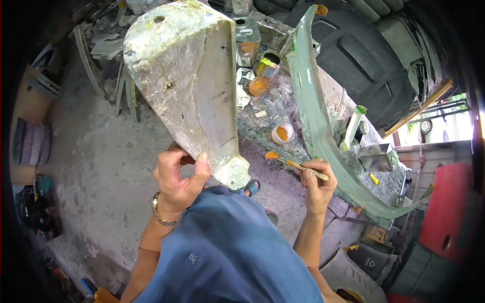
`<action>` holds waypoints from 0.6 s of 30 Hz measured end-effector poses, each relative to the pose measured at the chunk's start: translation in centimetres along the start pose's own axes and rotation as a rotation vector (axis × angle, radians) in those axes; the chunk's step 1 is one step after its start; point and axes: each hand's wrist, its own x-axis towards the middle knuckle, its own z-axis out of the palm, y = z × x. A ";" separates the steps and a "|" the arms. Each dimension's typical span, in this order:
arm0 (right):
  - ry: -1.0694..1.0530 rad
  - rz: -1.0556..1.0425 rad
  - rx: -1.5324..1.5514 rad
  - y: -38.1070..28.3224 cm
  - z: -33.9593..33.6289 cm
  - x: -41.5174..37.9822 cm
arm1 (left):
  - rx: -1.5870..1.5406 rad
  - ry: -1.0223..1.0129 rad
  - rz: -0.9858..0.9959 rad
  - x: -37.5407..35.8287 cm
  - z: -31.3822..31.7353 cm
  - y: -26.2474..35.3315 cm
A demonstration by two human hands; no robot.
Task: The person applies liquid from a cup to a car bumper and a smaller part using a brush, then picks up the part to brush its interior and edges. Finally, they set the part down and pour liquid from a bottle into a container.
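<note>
My left hand (181,174) grips the lower edge of a large whitish, rough fibreglass panel (177,65), thumb in front and fingers partly hidden behind it. The panel stands up in front of me, with a few holes through it and a narrow tab at its lower end. In my right hand (318,183) is a small paintbrush (298,166), its orange-coated bristles pointing left. Just beyond the brush, a white cup (282,133) with orange liquid sits on the stained workbench (270,108). The brush is apart from both cup and panel.
A long pale-green curved strip (318,106) lies along the bench. Behind the cup stand an orange-filled tub (258,86), an open tin (268,63) and a metal can (246,43). Scrap strips (91,65) lean at the back left. A red panel (447,212) stands at right.
</note>
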 end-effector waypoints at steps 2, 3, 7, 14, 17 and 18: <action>0.013 0.014 0.010 -0.2 0.8 0.0 | -0.008 -0.011 0.000 0.6 -0.7 -0.3; -0.004 -0.012 -0.011 -0.5 1.3 -0.1 | -0.009 -0.021 0.003 0.7 -0.9 -0.4; -0.118 -0.133 -0.190 -0.6 4.0 -0.4 | -0.061 -0.022 -0.009 1.2 -2.1 -1.4; -0.265 -0.271 -0.395 -1.1 7.7 0.2 | -0.043 -0.040 -0.037 1.5 -3.6 -2.2; -0.331 -0.326 -0.411 -1.1 8.7 0.8 | -0.030 -0.017 -0.026 1.5 -3.5 -2.3; -0.362 -0.346 -0.446 -1.1 8.8 1.0 | -0.032 -0.005 -0.025 1.5 -3.4 -2.4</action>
